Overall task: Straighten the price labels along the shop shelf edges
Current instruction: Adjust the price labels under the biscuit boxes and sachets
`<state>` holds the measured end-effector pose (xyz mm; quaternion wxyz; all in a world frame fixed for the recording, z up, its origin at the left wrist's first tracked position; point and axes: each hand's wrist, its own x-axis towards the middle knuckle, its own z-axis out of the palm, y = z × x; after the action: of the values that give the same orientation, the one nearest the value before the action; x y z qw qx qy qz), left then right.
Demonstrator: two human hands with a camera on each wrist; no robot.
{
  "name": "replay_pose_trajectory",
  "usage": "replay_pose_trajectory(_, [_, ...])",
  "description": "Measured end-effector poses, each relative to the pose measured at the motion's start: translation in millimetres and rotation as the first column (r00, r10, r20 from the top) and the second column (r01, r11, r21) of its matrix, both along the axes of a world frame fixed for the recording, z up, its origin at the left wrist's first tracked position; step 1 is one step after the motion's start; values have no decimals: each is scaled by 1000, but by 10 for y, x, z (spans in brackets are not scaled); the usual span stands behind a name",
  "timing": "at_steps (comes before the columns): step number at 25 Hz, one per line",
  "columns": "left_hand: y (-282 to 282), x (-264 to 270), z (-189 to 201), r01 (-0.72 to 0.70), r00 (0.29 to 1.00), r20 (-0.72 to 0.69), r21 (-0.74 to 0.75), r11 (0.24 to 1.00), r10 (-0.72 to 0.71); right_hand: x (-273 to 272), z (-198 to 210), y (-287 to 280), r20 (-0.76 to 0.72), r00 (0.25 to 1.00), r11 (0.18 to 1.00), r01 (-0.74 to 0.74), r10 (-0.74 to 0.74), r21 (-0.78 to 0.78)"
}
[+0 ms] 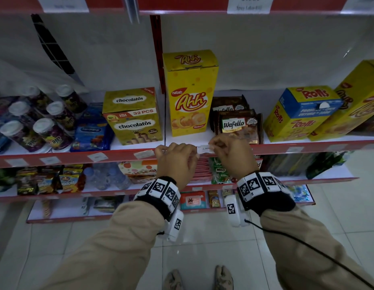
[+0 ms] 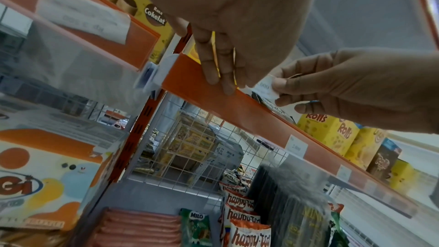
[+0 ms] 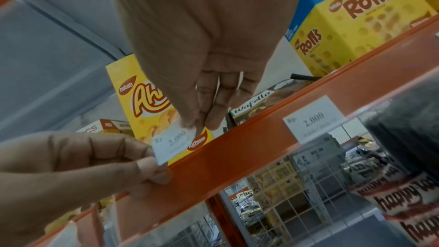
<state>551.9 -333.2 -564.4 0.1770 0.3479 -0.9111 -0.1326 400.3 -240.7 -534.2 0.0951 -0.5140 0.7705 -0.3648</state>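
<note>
A small white price label [image 1: 205, 149] marked 2.000 is held just above the red shelf edge strip [image 1: 123, 156], in front of the yellow Ahh box [image 1: 190, 93]. My left hand [image 1: 194, 152] pinches its left end, thumb on the lower corner [image 3: 152, 164]. My right hand [image 1: 213, 146] pinches its upper right corner between thumb and fingertips [image 3: 202, 121]. The label [image 3: 172, 143] stands out of the strip [image 3: 261, 149]. Another label [image 3: 313, 119] sits level in the strip to the right. Left along the edge, two labels [image 1: 97, 157] [image 1: 144, 154] lie tilted.
On this shelf stand a chocolatos box [image 1: 133, 118], Wafello packs [image 1: 238, 124] and Rolls boxes [image 1: 296, 114]. Lidded cups [image 1: 41, 126] fill the far left. Snack packs crowd the lower shelves [image 1: 140, 174]. The upper shelf edge [image 1: 181, 11] hangs overhead. White floor tiles lie below.
</note>
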Motion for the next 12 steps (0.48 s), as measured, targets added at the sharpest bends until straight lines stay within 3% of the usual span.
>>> replay_pose_trajectory(3, [-32, 77, 10, 41, 999, 32, -38, 998, -40, 21, -29, -41, 64, 997, 997, 38, -34, -74])
replay_pose_trajectory(12, [-163, 261, 10, 34, 997, 75, -78, 996, -28, 173, -335, -218, -16, 1000, 998, 19, -20, -58])
